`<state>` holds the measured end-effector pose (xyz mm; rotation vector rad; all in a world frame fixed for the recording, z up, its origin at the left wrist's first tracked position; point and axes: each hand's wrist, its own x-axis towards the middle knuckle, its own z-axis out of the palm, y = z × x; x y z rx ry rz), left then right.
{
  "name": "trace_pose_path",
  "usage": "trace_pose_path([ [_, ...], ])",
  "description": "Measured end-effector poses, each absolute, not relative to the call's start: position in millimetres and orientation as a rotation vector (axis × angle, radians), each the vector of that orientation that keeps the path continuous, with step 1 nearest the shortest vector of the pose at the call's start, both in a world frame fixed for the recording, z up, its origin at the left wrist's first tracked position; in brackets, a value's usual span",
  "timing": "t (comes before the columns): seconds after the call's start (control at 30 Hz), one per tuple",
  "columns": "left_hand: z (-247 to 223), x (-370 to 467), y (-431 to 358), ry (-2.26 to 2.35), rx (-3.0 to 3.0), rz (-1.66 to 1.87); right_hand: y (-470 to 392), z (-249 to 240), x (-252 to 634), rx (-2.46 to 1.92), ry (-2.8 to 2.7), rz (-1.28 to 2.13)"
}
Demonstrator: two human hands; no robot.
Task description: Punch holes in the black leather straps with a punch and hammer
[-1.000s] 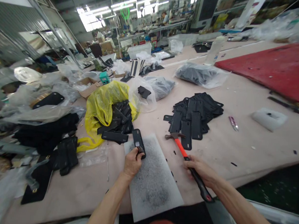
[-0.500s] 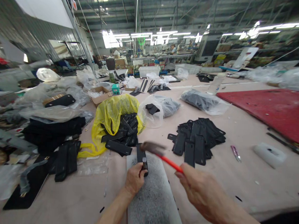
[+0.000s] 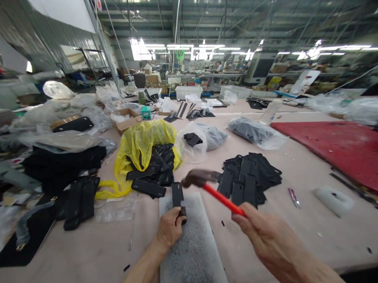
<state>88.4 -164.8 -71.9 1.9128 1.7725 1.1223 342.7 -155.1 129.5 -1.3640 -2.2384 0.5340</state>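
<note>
My right hand [image 3: 254,223] is closed round the red handle of a hammer [image 3: 222,198]. Its metal head hangs over the far end of a worn grey-white board [image 3: 192,246], a little above and to the right of a black strip [image 3: 176,193]. With closed fingers, my left hand [image 3: 170,227] grips a short metal punch [image 3: 183,209] at the strip's near end. The fingers partly hide the punch and the strip. Further right lies a heap of black strips [image 3: 248,177]. To the left, more black strips [image 3: 156,167] spill from a yellow plastic bag [image 3: 129,149].
Clear bags with dark pieces [image 3: 253,131] lie farther back. On the right are a red board [image 3: 339,148], a pink-handled tool [image 3: 294,198] and a white roll [image 3: 334,201]. Black pieces and plastic crowd the left side. A thin metal rod [image 3: 131,233] lies left of the board.
The hammer and my right hand have shifted slightly right, and the hammer head shows higher above the punch. My left hand stays in place on the punch. The view has turned slightly.
</note>
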Motion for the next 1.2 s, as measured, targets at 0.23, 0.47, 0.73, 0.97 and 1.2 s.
trace_pose_path([
  [0.23, -73, 87, -163, 1.764, 1.927, 1.111, -165, 114, 339, -1.342, -2.354, 0.527],
  [0.47, -72, 85, -164, 1.734, 1.869, 1.149, -154, 54, 378, -1.736, -1.881, 1.197],
  [0.73, -70, 85, -164, 1.728, 1.824, 1.13, -157, -29, 380, -1.763, -2.218, 0.291],
  [0.97, -74, 85, -163, 1.71, 1.772, 1.144, -138, -16, 255, -1.296, -2.428, 0.575],
  [1.2, -65, 70, -157, 1.997, 1.223, 1.435, -145, -35, 245, -1.329, -2.414, 0.641],
])
